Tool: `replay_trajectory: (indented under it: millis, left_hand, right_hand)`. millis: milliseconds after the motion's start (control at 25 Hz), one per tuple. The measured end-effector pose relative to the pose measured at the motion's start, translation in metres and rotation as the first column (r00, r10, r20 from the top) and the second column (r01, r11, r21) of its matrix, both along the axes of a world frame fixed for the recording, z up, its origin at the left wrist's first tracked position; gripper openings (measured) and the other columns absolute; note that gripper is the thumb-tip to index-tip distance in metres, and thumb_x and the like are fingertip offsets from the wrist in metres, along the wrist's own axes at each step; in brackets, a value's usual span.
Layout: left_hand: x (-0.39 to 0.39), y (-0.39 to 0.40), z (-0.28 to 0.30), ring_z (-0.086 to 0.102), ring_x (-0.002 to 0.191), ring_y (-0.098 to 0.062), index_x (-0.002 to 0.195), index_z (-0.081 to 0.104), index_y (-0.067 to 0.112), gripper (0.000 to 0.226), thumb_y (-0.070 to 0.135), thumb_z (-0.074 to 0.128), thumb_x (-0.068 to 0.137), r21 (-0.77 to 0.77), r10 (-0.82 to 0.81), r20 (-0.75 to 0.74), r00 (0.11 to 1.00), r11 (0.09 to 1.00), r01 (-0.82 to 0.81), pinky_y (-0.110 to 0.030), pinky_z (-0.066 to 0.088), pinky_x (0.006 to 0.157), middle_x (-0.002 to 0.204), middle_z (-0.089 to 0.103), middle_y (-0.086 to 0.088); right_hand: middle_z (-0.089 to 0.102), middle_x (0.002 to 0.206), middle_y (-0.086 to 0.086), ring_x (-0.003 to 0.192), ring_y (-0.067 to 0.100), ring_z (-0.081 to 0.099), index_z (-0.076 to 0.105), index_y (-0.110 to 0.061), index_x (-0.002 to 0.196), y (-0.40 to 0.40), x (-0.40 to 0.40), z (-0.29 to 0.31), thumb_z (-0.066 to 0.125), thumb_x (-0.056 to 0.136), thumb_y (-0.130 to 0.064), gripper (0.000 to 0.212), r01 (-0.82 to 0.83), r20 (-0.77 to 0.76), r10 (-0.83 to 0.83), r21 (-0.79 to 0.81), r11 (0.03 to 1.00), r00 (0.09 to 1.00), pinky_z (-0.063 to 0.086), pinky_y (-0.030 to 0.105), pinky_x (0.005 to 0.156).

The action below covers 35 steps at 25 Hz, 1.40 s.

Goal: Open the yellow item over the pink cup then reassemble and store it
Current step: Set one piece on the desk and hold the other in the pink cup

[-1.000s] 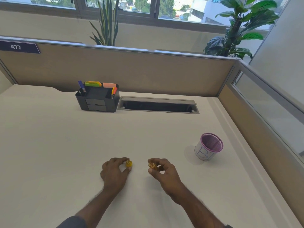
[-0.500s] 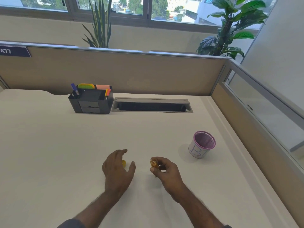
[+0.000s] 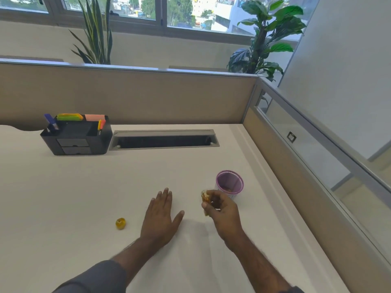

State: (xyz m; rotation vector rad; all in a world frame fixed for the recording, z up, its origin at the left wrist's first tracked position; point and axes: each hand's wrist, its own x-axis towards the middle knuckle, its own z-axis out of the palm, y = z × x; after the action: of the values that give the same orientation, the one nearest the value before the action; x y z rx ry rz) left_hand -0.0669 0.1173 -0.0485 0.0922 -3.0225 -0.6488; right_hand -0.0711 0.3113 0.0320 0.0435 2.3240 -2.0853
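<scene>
- On the white desk [image 3: 63, 197], the left hand [image 3: 159, 218] lies flat, palm down, its fingers spread and holding nothing.
- Just left of that hand, apart from it, a small yellow piece [image 3: 120, 223] sits alone on the surface.
- The right hand [image 3: 222, 210] is raised a little above the desk, with its fingers pinched around the other yellow piece [image 3: 205, 197], which looks translucent; the blur hides its finer shape.
- The pink cup [image 3: 230, 183] stands upright just behind the right hand, nearer the desk's right edge; the held piece is beside the cup's near rim, not over its mouth.
- At the back left, a black organizer [image 3: 77, 137] holds markers and coloured notes.
- Beside it runs a grey cable slot [image 3: 165, 139] set into the desk.
</scene>
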Motion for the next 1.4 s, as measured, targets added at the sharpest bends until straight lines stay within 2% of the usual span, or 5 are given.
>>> replay_trajectory:
  millis: [200, 320, 680, 960, 1400]
  left_hand:
    - [-0.004, 0.014, -0.016, -0.004, 0.156, -0.017, 0.158, 0.004, 0.011, 0.08, 0.058, 0.027, 0.098, -0.022, -0.003, 0.041, 0.999, 1.0, 0.004, -0.031, -0.007, 0.123, 0.169, -0.002, -0.002]
    - [-0.004, 0.015, -0.019, -0.005, 0.155, -0.016, 0.158, 0.004, 0.01, 0.08, 0.059, 0.022, 0.097, -0.081, -0.01, 0.033, 0.999, 0.997, 0.013, -0.031, -0.007, 0.124, 0.169, -0.002, -0.002]
    - [-0.004, 0.014, -0.025, -0.005, 0.155, -0.014, 0.158, 0.005, 0.011, 0.084, 0.063, 0.015, 0.093, -0.11, -0.003, 0.033, 0.999, 0.994, 0.006, -0.032, -0.005, 0.125, 0.169, -0.002, 0.0]
    - [-0.004, 0.015, -0.025, -0.006, 0.155, -0.014, 0.159, 0.004, 0.012, 0.088, 0.065, 0.006, 0.089, -0.14, 0.004, 0.036, 0.999, 0.99, 0.001, -0.031, -0.007, 0.124, 0.169, -0.004, 0.0]
    - [-0.002, 0.016, -0.022, -0.007, 0.155, -0.014, 0.158, 0.002, 0.011, 0.079, 0.059, 0.022, 0.098, -0.113, 0.001, 0.029, 1.0, 0.994, 0.002, -0.031, -0.007, 0.124, 0.169, -0.004, 0.0]
  right_hand:
    - [0.075, 0.09, -0.002, 0.083, 0.013, 0.068, 0.074, -0.03, 0.095, 0.044, -0.035, 0.014, 0.077, 0.08, -0.001, 0.032, 0.151, -0.099, -0.142, 0.089, 0.985, 0.985, 0.054, 0.017, 0.07]
    - [0.072, 0.097, 0.007, 0.086, 0.02, 0.065, 0.074, -0.016, 0.107, 0.065, -0.057, 0.021, 0.074, 0.08, 0.0, 0.032, 0.195, -0.162, -0.157, 0.253, 0.948, 0.974, 0.054, 0.032, 0.077]
    - [0.068, 0.095, 0.008, 0.093, 0.027, 0.055, 0.075, -0.019, 0.112, 0.084, -0.086, 0.024, 0.071, 0.082, -0.003, 0.033, 0.138, -0.305, 0.181, 0.783, 0.606, 0.935, 0.045, 0.03, 0.076]
    - [0.07, 0.093, 0.01, 0.09, 0.031, 0.058, 0.076, -0.016, 0.104, 0.084, -0.09, 0.031, 0.074, 0.08, -0.006, 0.026, 0.165, -0.311, 0.317, 0.897, 0.411, 0.896, 0.047, 0.039, 0.072]
    - [0.068, 0.1, 0.011, 0.096, 0.029, 0.055, 0.072, -0.014, 0.109, 0.082, -0.086, 0.042, 0.067, 0.089, -0.017, 0.022, 0.14, -0.218, 0.366, 0.964, 0.227, 0.905, 0.034, 0.032, 0.075]
